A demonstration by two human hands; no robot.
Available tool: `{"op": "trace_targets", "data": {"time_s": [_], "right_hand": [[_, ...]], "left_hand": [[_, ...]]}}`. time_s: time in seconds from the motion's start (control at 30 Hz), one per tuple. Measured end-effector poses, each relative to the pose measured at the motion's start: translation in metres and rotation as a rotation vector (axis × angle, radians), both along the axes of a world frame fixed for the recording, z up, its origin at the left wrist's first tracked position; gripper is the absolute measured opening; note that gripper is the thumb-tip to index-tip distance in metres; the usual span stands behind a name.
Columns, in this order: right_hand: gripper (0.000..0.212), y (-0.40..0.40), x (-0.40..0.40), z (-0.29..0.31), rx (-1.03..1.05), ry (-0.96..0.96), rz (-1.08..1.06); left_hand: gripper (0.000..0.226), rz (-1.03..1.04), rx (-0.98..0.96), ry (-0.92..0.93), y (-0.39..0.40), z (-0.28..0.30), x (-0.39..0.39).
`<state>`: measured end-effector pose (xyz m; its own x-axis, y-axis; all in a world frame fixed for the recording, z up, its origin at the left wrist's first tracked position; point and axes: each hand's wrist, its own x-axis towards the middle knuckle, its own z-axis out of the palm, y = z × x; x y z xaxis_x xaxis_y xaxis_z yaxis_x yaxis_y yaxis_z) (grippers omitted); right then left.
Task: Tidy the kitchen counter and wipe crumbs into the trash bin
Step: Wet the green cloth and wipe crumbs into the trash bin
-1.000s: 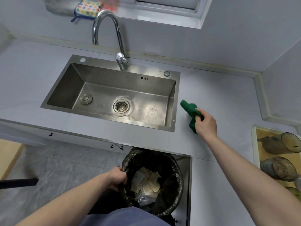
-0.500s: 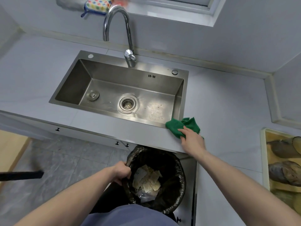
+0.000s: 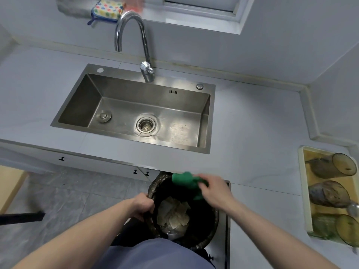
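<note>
The right hand [image 3: 214, 191] has its fingers curled round the green cloth [image 3: 187, 181] over the far rim of the black-lined trash bin [image 3: 209, 237], apparently to drop crumbs, while the left hand [image 3: 140, 206] grips the near-left rim, holding it under the counter [image 3: 252, 152] edge.

Bare counter [image 3: 252, 133] right of sink [image 3: 207, 121]; glasses tray [image 3: 302, 183] blocks far right.
</note>
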<state>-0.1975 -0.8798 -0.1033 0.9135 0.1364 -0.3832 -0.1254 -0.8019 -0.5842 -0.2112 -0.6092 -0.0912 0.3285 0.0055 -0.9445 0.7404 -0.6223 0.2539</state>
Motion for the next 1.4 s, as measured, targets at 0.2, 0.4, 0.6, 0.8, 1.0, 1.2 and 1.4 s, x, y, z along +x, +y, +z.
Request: {"op": "trace_targets", "data": {"time_s": [0.2, 0.4, 0.6, 0.8, 1.0, 1.2, 1.4], "right_hand": [[0.031, -0.054, 0.07, 0.041, 0.098, -0.231, -0.333], [0.035, -0.077, 0.141, 0.05, 0.063, -0.397, -0.491], [0.036, -0.089, 0.201, 0.028, -0.045, -0.313, -0.685], [0.039, -0.097, 0.249, 0.004, -0.126, -0.225, -0.584], [0.053, -0.079, 0.246, -0.04, -0.307, 0.009, -0.255], [0.049, -0.061, 0.188, -0.037, -0.317, -0.052, -0.182], [0.043, -0.04, 0.098, -0.019, -0.371, -0.039, -0.119]], "left_hand": [[0.035, -0.018, 0.009, -0.008, -0.001, 0.003, 0.002], [0.038, -0.022, 0.026, 0.002, 0.001, -0.003, 0.004], [0.031, 0.01, 0.005, 0.025, 0.007, -0.017, 0.009], [0.04, 0.044, 0.012, 0.048, 0.015, -0.027, 0.017], [0.042, 0.034, 0.019, 0.053, 0.017, -0.028, 0.023], [0.047, 0.008, 0.022, 0.063, 0.014, -0.02, 0.024], [0.046, -0.006, 0.019, 0.035, 0.011, -0.013, 0.017]]}}
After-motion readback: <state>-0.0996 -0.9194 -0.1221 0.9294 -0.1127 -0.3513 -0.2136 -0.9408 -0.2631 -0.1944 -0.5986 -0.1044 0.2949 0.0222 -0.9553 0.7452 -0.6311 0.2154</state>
